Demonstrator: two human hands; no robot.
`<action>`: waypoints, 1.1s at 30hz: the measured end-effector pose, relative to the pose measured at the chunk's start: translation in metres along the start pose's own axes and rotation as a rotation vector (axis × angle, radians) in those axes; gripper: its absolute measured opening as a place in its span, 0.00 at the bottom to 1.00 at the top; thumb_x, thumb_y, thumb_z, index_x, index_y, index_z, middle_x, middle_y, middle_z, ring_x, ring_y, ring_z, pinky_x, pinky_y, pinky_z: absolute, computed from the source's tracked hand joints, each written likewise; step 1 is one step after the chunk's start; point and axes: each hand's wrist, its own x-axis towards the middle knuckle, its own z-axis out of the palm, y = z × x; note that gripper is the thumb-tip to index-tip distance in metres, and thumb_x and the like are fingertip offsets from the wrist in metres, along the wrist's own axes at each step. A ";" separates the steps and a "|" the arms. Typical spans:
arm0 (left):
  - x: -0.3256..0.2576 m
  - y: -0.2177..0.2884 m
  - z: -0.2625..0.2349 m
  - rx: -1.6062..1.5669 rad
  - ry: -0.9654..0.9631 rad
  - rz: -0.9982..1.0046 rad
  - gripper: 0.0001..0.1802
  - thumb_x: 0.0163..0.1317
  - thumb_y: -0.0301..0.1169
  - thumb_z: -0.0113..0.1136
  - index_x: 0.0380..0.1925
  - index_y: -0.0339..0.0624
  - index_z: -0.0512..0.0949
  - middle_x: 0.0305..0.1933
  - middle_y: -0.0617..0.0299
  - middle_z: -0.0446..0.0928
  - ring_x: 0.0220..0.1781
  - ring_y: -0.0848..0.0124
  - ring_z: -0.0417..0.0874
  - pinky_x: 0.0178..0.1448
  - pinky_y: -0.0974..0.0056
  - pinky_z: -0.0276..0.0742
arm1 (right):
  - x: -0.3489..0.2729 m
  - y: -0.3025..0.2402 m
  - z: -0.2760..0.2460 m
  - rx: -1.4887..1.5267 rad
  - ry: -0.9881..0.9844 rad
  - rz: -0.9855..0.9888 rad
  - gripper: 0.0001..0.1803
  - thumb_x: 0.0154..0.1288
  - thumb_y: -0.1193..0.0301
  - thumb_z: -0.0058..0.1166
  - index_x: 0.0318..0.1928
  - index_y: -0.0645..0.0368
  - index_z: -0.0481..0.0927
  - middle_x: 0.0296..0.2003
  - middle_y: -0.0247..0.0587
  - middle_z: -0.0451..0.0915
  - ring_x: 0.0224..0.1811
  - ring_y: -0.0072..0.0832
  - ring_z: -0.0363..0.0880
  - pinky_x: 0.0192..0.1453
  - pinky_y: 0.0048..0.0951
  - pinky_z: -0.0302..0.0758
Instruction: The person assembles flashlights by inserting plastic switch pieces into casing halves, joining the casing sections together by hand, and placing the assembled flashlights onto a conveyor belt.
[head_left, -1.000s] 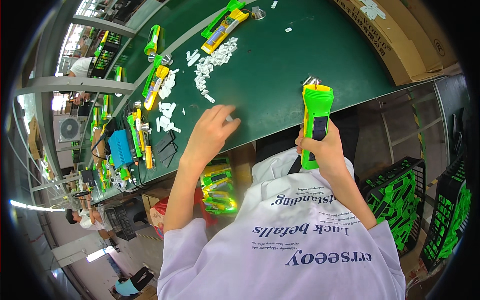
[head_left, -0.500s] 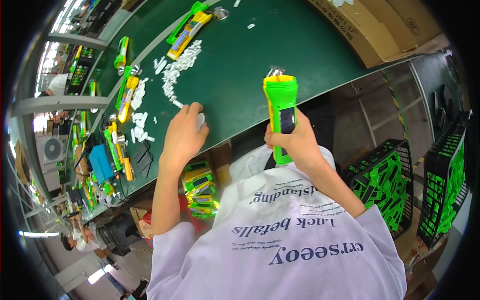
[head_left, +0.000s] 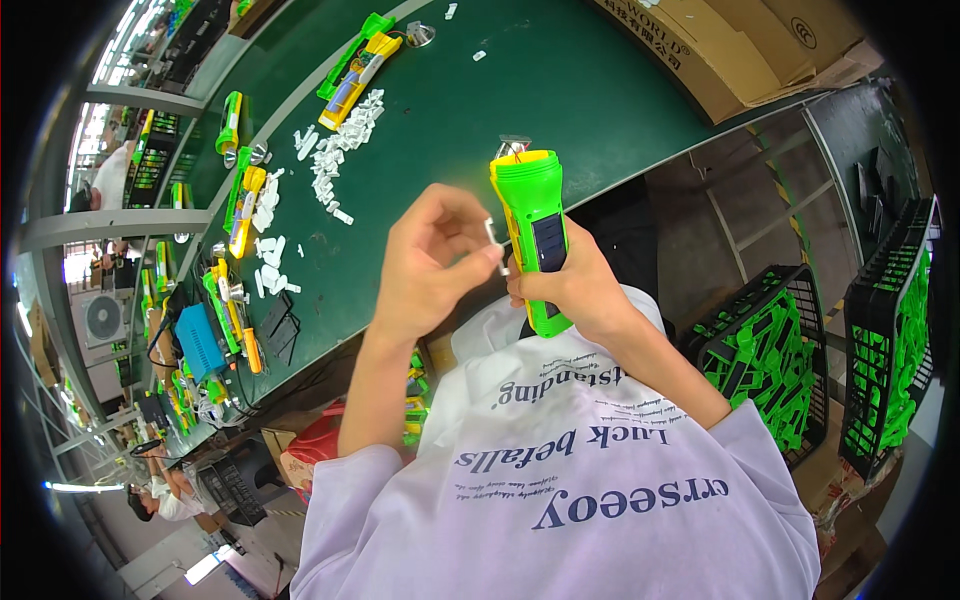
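A green and yellow flashlight [head_left: 530, 185] stands roughly upright in my right hand [head_left: 585, 280], its wide end up. The dark panel on its side shows above my thumb, and a shiny reflector [head_left: 514, 144] sits loose by the open top. My left hand [head_left: 435, 260] pinches a small white plastic piece [head_left: 491, 232] between thumb and fingers, close beside the flashlight's yellow edge. Whether that piece touches the body I cannot tell. Beyond my left hand, a heap of similar white pieces [head_left: 345, 145] lies on the green table [head_left: 440, 130].
Opened flashlights [head_left: 360, 75] lie at the far left of the table, with a blue box-shaped device [head_left: 200, 338] nearer. A cardboard box [head_left: 720, 50] occupies the far right. Black crates [head_left: 770, 360] of green parts stand at my right, below table height.
My left hand has left the edge of the white heap and come right, up to the flashlight, carrying a white piece. The flashlight has shifted slightly left in my right hand.
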 end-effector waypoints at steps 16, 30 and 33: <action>-0.009 -0.014 0.034 0.550 0.203 0.330 0.10 0.58 0.22 0.65 0.41 0.32 0.83 0.32 0.56 0.80 0.27 0.70 0.81 0.32 0.68 0.76 | -0.001 -0.008 0.000 0.015 0.048 -0.026 0.24 0.47 0.83 0.56 0.49 0.61 0.74 0.32 0.34 0.77 0.29 0.19 0.77 0.31 0.24 0.76; -0.007 -0.016 0.044 0.186 0.382 0.066 0.13 0.59 0.28 0.69 0.39 0.29 0.81 0.29 0.61 0.81 0.27 0.79 0.78 0.30 0.72 0.74 | 0.005 -0.003 0.006 -0.233 0.028 -0.090 0.26 0.49 0.80 0.60 0.52 0.64 0.72 0.31 0.34 0.77 0.27 0.17 0.77 0.28 0.21 0.75; -0.005 -0.017 0.042 0.081 0.394 -0.141 0.15 0.55 0.29 0.73 0.37 0.29 0.79 0.27 0.64 0.79 0.24 0.84 0.74 0.27 0.75 0.70 | 0.008 0.000 0.005 -0.431 0.078 -0.068 0.22 0.49 0.77 0.63 0.47 0.64 0.75 0.28 0.35 0.79 0.27 0.19 0.77 0.32 0.25 0.75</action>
